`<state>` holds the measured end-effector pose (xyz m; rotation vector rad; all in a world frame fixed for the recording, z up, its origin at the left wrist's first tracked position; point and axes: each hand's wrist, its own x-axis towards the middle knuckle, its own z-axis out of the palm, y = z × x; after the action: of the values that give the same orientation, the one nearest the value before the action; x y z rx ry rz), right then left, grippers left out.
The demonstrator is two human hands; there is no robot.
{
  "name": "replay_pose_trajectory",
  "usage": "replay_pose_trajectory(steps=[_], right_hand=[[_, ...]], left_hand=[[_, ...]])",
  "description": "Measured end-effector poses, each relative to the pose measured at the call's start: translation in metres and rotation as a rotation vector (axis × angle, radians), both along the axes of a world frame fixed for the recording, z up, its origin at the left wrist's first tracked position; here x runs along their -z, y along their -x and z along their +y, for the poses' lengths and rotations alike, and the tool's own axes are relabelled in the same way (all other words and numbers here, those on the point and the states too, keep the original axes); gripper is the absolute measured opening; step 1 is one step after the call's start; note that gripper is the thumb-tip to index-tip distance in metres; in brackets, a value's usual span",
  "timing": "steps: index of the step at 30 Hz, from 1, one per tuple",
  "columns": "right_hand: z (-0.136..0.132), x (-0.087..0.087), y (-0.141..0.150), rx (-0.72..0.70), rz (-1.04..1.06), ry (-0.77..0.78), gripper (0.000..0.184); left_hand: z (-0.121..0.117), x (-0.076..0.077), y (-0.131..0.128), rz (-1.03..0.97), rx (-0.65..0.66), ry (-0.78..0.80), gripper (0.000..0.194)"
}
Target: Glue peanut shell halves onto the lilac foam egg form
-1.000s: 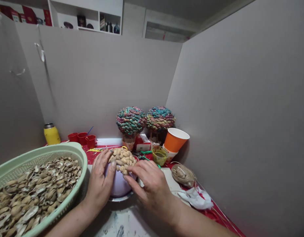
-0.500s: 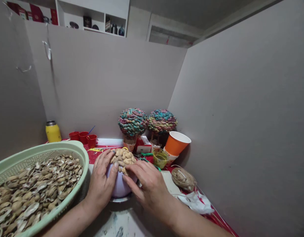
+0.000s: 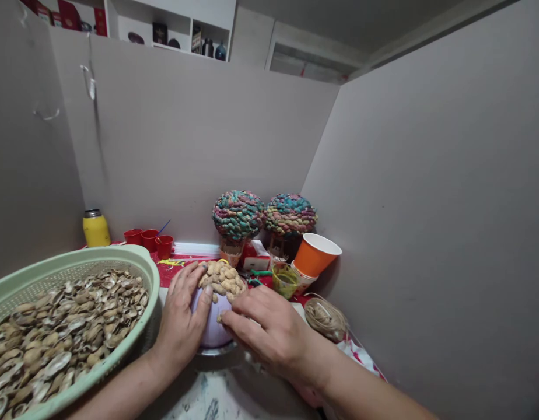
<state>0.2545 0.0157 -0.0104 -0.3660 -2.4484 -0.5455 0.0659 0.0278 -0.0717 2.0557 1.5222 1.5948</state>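
A smooth purple ball sits in front of me, its top covered with peanut shells. It rests on something with a silvery rim. My left hand is curved against the ball's left side, thumb along its front and fingertips by the shells, steadying it. At the ball's front right is my right hand, thumb and index finger pinched on a small tan piece, seemingly a peanut shell, below the covered part. Its other fingers are curled and partly hidden.
A green basket of peanut shells stands left. Behind are two colourful shell-covered balls on cups, red cups, a yellow bottle, an orange paper cup, green-handled pliers and coiled twine. Grey panels surround the table.
My right hand has shifted down the ball's front, away from the shell-covered top, uncovering more of the purple surface. My left hand stays on the ball. The view has shifted slightly.
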Motion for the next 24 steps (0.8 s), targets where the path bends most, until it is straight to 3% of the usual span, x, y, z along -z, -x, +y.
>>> replay_pose_trajectory(steps=[3,6,14,17,19,24], right_hand=[[0.005,-0.014,-0.005,-0.022,-0.197,-0.069,0.027],[0.009,-0.015,-0.010,-0.026,-0.240,-0.025,0.029],[-0.001,0.019,-0.019,-0.053,0.256,0.239,0.033],[-0.008,0.030,-0.010,0.044,0.484,0.336,0.015],[-0.010,0.035,-0.003,0.130,0.511,0.405,0.002],[-0.010,0.040,0.011,0.278,0.430,0.426,0.016]], left_hand=[[-0.001,0.000,0.000,-0.005,0.008,0.010,0.040],[-0.002,-0.001,0.000,-0.006,0.011,0.023,0.041],[-0.003,-0.001,-0.001,-0.005,0.011,0.034,0.041],[-0.004,-0.002,-0.001,-0.007,0.008,0.045,0.042],[-0.003,-0.002,-0.001,-0.009,0.008,0.040,0.042],[-0.003,-0.001,-0.002,-0.003,-0.001,0.033,0.043]])
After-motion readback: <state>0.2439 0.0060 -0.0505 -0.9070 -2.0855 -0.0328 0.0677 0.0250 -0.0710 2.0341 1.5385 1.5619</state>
